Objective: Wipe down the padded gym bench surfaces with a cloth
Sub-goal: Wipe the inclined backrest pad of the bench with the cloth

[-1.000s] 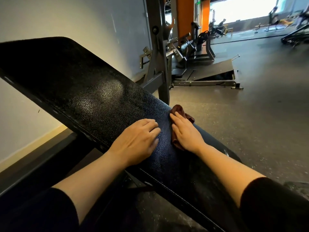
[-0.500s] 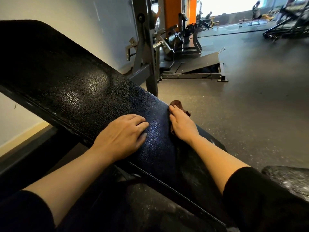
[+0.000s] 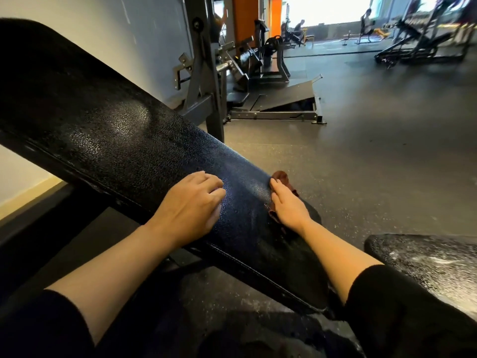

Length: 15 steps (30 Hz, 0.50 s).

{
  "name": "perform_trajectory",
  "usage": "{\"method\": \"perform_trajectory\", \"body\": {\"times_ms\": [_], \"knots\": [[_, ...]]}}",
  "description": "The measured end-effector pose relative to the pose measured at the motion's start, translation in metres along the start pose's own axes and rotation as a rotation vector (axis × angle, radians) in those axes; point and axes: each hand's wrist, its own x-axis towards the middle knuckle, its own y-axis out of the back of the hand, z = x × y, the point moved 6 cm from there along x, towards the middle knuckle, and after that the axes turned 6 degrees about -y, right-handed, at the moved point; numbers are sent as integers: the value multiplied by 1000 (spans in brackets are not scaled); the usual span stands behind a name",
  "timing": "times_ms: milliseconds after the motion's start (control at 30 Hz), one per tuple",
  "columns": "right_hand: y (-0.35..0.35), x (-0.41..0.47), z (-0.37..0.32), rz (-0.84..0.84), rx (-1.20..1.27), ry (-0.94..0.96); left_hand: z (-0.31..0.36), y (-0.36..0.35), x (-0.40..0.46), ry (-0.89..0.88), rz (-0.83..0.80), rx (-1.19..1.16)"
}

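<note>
Change: both hands sit lower on the pad than half a second ago.
Left hand [image 3: 189,206]: fingers relaxed, resting on pad [image 3: 124,140], holding nothing.
Right hand [image 3: 289,205]: flat, fingers straight, pressing cloth [image 3: 282,177] against pad's right edge.

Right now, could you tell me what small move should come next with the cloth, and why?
Probably slide the right hand and the dark red cloth up along the inclined pad's far edge. The hand presses the cloth flat low on that edge, the left hand steadies the pad, and most of its surface lies above.
</note>
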Motion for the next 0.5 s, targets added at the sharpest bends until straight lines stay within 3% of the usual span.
{"method": "perform_trajectory", "body": {"times_ms": [100, 267, 333, 433, 500], "knots": [[-3, -4, -24, 30, 20, -5, 22, -6, -7, -28, -42, -18], [-28, -26, -95, 11, 69, 299, 29, -7, -19, 38, -16, -60], [-24, -33, -66, 49, 84, 250, 31, -8, -24, 64, 18, -60], [-11, -45, 6, 94, 105, -8, 37, -9, -30, 72, 55, -65], [-9, -48, 18, 97, 94, -104, 42, -8, -35, 74, 53, -68]]}}
